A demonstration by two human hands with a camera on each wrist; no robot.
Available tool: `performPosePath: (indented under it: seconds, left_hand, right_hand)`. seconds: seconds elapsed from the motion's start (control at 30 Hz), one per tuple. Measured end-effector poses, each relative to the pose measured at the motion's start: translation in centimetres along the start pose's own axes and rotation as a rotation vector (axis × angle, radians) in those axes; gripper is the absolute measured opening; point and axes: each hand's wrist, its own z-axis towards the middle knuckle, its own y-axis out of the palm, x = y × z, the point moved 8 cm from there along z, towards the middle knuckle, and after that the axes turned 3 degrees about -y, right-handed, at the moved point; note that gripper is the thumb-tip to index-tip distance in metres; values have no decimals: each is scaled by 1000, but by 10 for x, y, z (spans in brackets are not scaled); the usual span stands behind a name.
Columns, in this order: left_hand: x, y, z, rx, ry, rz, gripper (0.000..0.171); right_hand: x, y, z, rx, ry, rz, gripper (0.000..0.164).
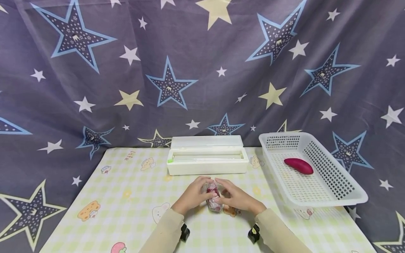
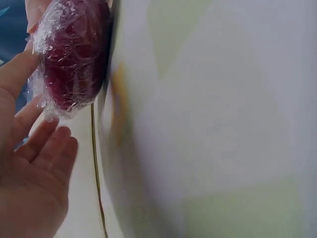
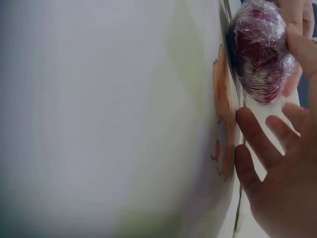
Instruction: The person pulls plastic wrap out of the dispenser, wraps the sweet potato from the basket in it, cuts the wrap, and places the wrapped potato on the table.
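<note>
A dark-red oblong vegetable [image 1: 213, 197] wrapped in crinkled cling film lies on the table between both hands, one end pointing away from me. My left hand [image 1: 195, 195] holds it from the left, thumb across its upper side and index finger near its far end. From the right, my right hand [image 1: 238, 196] grips it the same way. In the left wrist view the other fingers [image 2: 52, 148] of the left hand spread apart from the film. The right wrist view shows the right hand's lower fingers [image 3: 257, 136] likewise loose beside the wrapped vegetable [image 3: 260, 54].
Behind the hands stands a white cling film dispenser [image 1: 207, 168], lid raised, with a green piece at its left end. At right, a white perforated basket [image 1: 329, 202] contains a smooth magenta sweet-potato-shaped piece [image 1: 299, 166]. A checked cloth [image 1: 126, 211] covers the table; a starry curtain hangs behind.
</note>
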Motion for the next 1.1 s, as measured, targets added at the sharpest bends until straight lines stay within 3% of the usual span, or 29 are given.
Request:
performPosePath:
  seconds: [0.33, 0.6, 1.1]
  left_hand:
    - [4, -2, 2, 51, 57, 38, 40]
    - [4, -2, 4, 75, 64, 31, 18]
    - [16, -5, 1, 114, 91, 45, 11]
  right_hand:
    - [-6, -5, -2, 71, -43, -68, 64]
    - [-12, -8, -5, 137, -66, -100, 55]
    - [-20, -8, -10, 224, -60, -155, 43]
